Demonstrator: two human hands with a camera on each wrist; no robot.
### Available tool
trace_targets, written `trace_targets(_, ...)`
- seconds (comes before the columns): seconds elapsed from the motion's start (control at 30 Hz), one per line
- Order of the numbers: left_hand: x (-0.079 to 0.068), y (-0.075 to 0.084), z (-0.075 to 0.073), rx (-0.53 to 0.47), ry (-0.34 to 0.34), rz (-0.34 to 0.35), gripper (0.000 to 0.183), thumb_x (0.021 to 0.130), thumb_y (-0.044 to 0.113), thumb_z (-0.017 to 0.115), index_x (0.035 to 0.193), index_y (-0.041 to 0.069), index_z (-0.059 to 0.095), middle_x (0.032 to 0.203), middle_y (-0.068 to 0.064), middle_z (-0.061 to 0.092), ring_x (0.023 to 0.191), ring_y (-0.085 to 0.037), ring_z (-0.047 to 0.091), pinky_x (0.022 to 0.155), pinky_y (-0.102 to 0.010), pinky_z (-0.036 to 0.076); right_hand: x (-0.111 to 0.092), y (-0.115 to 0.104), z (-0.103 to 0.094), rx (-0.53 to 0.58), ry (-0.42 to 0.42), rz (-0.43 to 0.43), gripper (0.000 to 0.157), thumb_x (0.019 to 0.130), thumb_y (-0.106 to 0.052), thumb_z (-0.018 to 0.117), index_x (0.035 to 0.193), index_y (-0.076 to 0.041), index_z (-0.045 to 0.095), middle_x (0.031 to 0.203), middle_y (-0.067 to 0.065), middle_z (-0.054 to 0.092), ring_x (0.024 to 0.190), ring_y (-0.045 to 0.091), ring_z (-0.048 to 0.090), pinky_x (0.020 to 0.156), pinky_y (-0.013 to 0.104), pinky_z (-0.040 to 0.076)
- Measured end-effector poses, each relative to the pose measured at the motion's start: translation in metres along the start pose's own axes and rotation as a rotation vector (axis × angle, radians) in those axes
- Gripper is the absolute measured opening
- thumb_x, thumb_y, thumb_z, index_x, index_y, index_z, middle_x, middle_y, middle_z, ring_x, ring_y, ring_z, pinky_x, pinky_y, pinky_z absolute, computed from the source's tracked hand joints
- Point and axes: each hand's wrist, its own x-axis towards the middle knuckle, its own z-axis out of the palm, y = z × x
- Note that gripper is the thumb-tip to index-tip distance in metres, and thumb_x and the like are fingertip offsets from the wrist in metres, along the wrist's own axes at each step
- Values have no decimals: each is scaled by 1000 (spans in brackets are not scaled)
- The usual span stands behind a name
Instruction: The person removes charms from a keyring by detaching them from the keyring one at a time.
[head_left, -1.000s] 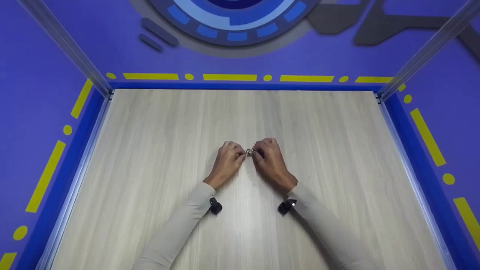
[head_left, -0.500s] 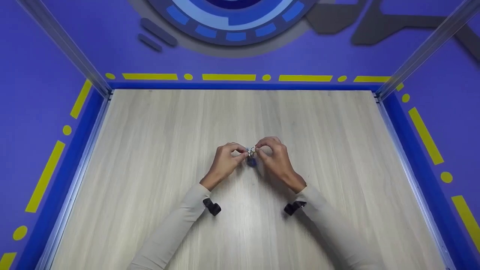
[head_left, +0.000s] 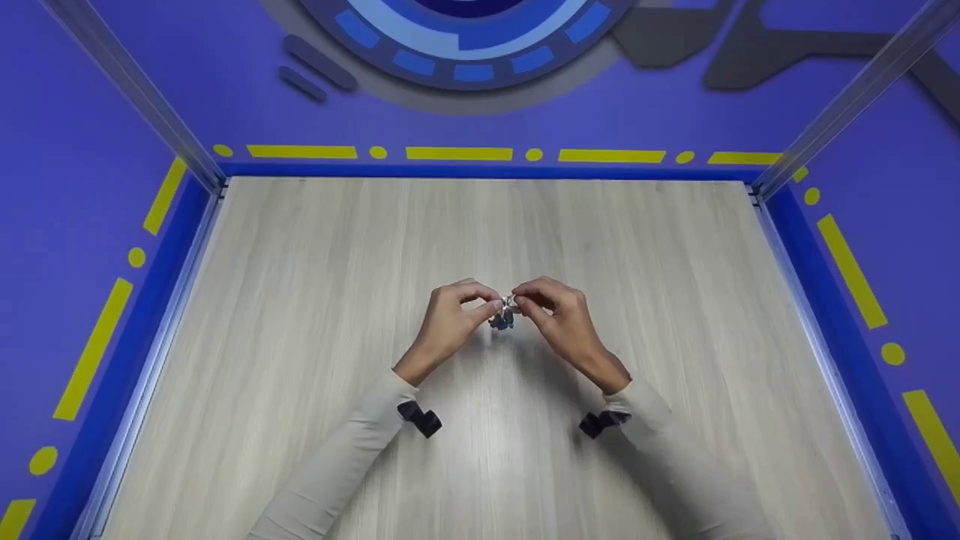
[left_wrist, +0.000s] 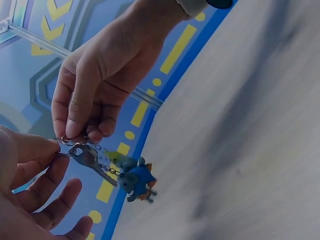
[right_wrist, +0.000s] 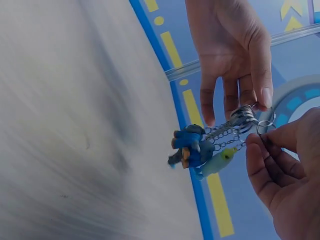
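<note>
Blue walls (head_left: 637,112) trimmed with yellow frame a pale wood-grain bench (head_left: 337,247), above which a person's left hand (head_left: 451,315) and right hand (head_left: 564,315) face each other, fingers of each pinching metal rings (right_wrist: 265,123); a key (left_wrist: 86,157), a blue figurine (left_wrist: 139,179) and a pale green figurine (right_wrist: 215,163) dangle between them.

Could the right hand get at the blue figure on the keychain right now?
Probably yes. The blue figure dangles close to the right hand, and nothing seems to block the way. That hand pinches at the metal rings, though, so it would likely need to let go first.
</note>
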Motion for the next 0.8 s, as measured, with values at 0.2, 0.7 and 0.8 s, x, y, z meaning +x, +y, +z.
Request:
trace_targets(0.2, -1, 7, 1, -58, 12, -2, 6, 99, 6, 81, 101, 1, 84, 97, -7, 79, 98, -20, 73, 107, -60, 55, -2, -8, -2, 55, 26, 1, 18, 101, 5, 74, 118, 4, 80, 109, 12, 78, 97, 26, 75, 89, 26, 61)
trace_targets(0.7, -8, 6, 4, -188, 97, -22, 6, 98, 9, 83, 101, 5, 86, 97, -6, 80, 96, -20, 74, 99, -37, 58, -12, -15, 6, 179, 149, 119, 6, 101, 4, 76, 107, 4, 79, 99, 16, 80, 80, 35, 73, 75, 30, 62)
trace_targets(0.8, -9, 5, 5, -221, 113, -13, 6, 98, 8, 83, 101, 4, 86, 97, -7, 80, 95, -21, 74, 98, -35, 58, -14, -16, 6, 129, 147, 61, 5, 102, 4, 75, 105, 5, 78, 97, 15, 80, 80, 34, 74, 77, 25, 61)
